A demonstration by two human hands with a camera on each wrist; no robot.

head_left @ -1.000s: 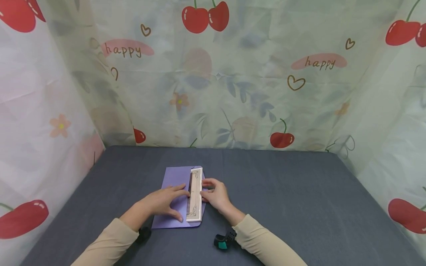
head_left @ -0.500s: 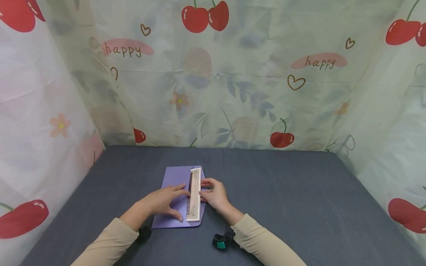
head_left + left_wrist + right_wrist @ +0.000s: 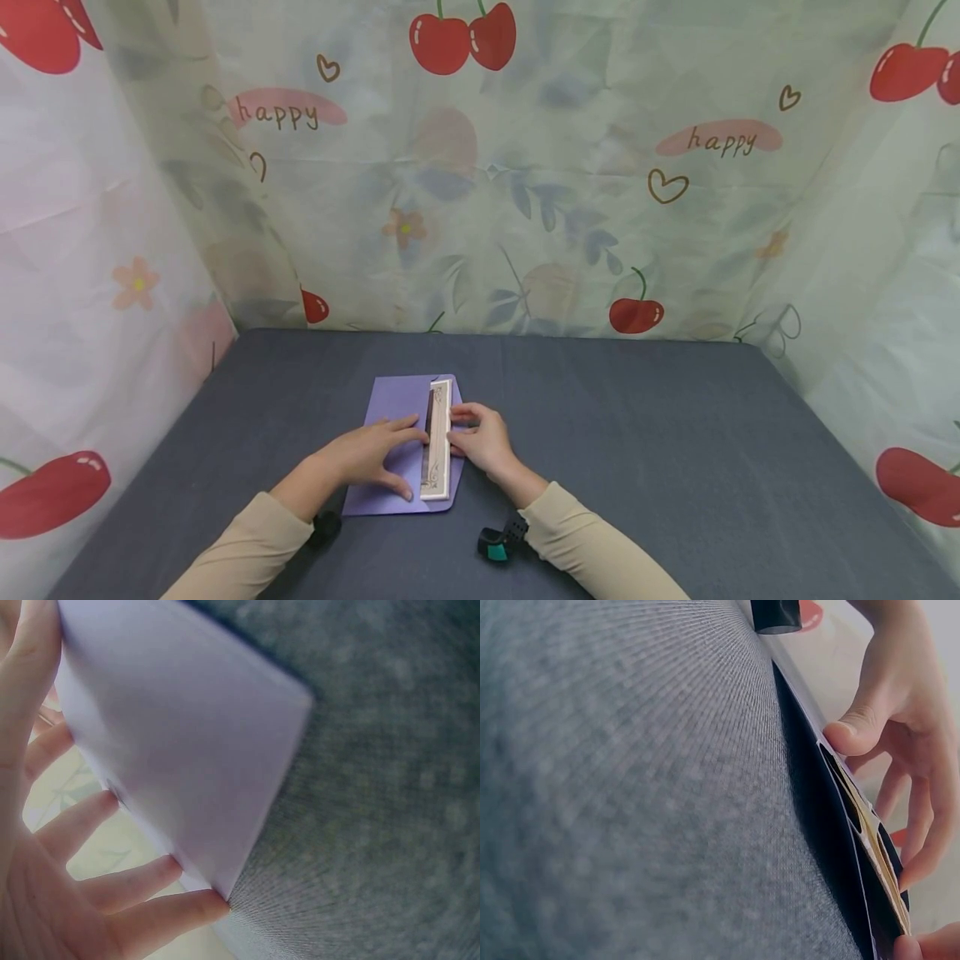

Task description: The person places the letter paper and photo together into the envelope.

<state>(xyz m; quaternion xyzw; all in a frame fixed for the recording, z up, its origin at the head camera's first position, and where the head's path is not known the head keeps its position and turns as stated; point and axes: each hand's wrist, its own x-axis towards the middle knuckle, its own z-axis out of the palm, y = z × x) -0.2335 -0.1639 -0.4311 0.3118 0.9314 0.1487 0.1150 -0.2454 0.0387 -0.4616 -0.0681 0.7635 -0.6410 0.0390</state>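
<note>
A purple envelope (image 3: 393,492) lies on the dark table, its pointed flap spread to the right. From its mouth sticks out a long strip of a cream card (image 3: 437,475) with dark scrollwork. In the right wrist view several thin layers (image 3: 881,859) show at that mouth. My left hand (image 3: 371,450) lies spread over the envelope, fingertips at its mouth; the left wrist view has its straight fingers (image 3: 127,885) along the paper. My right hand (image 3: 487,442) holds the card's right edge between thumb and fingers; only its fingertips (image 3: 930,945) show in the right wrist view.
Dark grey cloth covers the table (image 3: 637,458). A cherry-print curtain (image 3: 555,250) stands along the back and both sides. A black wrist camera (image 3: 497,543) hangs under the right wrist, another dark one (image 3: 325,527) under the left.
The cream card has slid slightly left, further into the purple envelope, and my right hand has moved left with it. My left hand and the envelope have stayed in place.
</note>
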